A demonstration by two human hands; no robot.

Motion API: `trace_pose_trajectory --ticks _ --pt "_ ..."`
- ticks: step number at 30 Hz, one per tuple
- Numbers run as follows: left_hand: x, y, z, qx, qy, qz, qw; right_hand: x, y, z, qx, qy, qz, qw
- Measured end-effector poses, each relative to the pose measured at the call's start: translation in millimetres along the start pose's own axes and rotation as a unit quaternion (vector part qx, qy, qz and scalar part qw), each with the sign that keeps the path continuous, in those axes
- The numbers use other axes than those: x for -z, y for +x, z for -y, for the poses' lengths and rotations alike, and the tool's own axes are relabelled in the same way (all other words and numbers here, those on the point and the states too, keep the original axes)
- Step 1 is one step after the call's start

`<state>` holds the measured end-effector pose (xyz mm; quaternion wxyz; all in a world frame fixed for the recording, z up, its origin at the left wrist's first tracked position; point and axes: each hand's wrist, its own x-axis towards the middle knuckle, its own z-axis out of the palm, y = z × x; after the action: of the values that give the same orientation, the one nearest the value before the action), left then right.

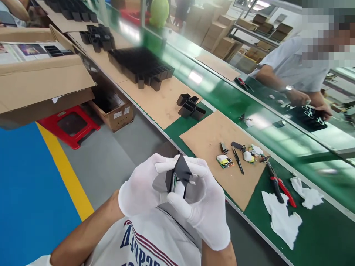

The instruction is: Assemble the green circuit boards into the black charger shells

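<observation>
Close to my body, both white-gloved hands grip a black plug-in power adapter (181, 170) with two metal-tipped pins pointing right. Its casing is partly apart, and a bit of green circuit board shows inside. My left hand (140, 186) holds its left side; the fingertips of my right hand (212, 210) close on its top and lower edge. On the cardboard mat (205, 136) beyond lie small circuit boards with white and yellow parts (224, 161), black tweezers (237, 161) and a black cover piece (237, 146). Red-and-black pliers (280, 184) rest at the mat's right edge.
White gloves (283, 220) lie on the green bench. Black open casings (191, 106) stand farther left, with a large block of them (141, 61) behind. A carton (44, 81) and red stool (69, 125) are at left. Across the bench, a co-worker (291, 66) handles black parts.
</observation>
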<state>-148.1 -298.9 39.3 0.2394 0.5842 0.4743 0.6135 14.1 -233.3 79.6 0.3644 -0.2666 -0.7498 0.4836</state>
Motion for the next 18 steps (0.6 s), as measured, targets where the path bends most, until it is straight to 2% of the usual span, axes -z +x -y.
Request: trace_pose_trajectory --ticks 4,7,9,12,15,18 --pt "-4 5 20 0.032 -0.063 -0.016 0.997 -5 10 -6 -0.003 -0.036 -0.031 0.999" --pt "-10 14 33 0.066 -0.061 -0.03 0.996 -12 13 -17 0.03 -0.047 -0.097 0.994" --pt "-14 21 41 0.083 -0.05 -0.039 0.995 -18 12 -28 0.078 -0.084 -0.172 0.978" --pt "-23 32 54 0.073 -0.03 -0.051 0.996 -25 9 -48 0.127 -0.217 -0.261 0.932" --pt "-36 43 68 0.043 0.04 -0.069 0.996 -23 10 -66 0.128 -0.332 -0.245 0.902" --pt "-55 62 79 0.042 0.119 -0.082 0.989 -10 22 -80 0.102 -0.389 -0.231 0.886"
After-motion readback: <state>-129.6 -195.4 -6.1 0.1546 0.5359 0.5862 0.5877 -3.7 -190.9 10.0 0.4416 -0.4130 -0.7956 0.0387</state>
